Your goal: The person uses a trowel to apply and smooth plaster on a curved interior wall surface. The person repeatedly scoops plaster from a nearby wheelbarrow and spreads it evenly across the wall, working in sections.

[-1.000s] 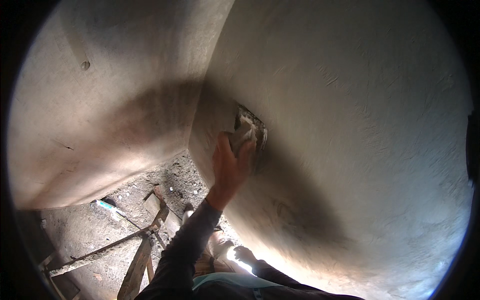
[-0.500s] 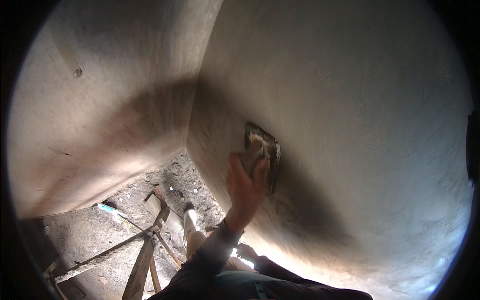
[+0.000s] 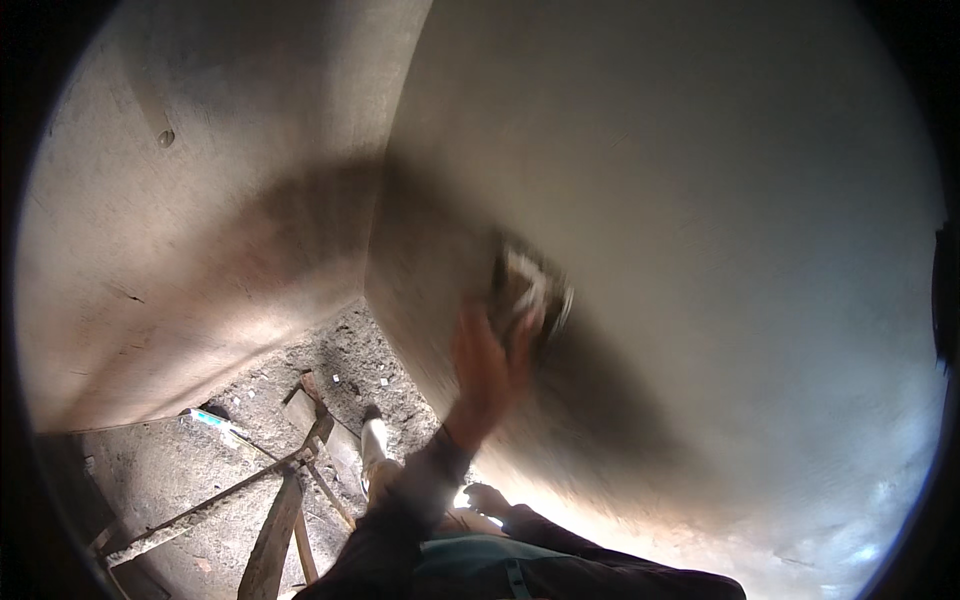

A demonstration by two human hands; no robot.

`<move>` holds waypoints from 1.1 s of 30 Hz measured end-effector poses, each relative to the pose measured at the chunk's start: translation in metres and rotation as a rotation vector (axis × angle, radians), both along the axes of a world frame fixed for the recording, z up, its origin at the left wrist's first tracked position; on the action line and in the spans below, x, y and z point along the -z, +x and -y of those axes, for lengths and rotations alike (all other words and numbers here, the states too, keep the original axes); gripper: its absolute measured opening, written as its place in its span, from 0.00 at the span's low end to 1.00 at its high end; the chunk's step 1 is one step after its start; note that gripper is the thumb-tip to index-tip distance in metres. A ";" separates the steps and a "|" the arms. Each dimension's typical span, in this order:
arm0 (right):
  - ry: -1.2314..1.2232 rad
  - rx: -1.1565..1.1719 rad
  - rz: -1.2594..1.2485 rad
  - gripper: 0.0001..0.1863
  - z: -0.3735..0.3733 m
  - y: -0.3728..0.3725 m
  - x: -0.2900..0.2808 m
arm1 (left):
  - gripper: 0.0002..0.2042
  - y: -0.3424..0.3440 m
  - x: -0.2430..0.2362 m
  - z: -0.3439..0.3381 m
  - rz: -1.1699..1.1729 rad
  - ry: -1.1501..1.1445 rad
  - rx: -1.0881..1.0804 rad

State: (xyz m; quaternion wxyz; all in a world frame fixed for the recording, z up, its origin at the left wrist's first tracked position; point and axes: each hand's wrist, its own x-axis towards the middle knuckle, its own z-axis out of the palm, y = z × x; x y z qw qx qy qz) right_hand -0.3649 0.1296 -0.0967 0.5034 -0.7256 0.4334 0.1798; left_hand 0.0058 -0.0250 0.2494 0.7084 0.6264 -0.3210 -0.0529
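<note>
Farther right of the grey plastered wall corner [image 3: 376, 200] and lower than a second ago, the dark rectangular hand float [image 3: 530, 285], smeared pale, is blurred against the smooth grey wall [image 3: 730, 300]. My left hand [image 3: 487, 365] grips its back; my right hand [image 3: 487, 500], well below the corner and to its right, has bent fingers, and I cannot tell whether it holds anything. I judge this a smoothing stroke; the next pass calls for even pressure, face flat.
</note>
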 end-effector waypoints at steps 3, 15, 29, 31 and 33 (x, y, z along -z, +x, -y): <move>0.243 0.178 0.068 0.10 0.010 0.034 -0.014 | 0.20 0.097 -0.120 0.019 0.382 -0.182 -0.213; 0.329 0.407 0.041 0.14 0.018 0.018 -0.019 | 0.24 0.068 -0.083 -0.005 0.307 0.008 -0.181; 0.131 0.237 -0.034 0.10 0.023 0.065 -0.045 | 0.25 0.071 -0.076 -0.002 0.319 -0.004 -0.147; 0.181 0.331 -0.005 0.10 0.024 0.071 -0.050 | 0.24 0.110 -0.115 0.013 0.232 0.011 -0.157; 0.159 0.372 0.027 0.10 0.027 0.063 -0.047 | 0.25 0.157 -0.151 0.032 0.132 -0.008 -0.162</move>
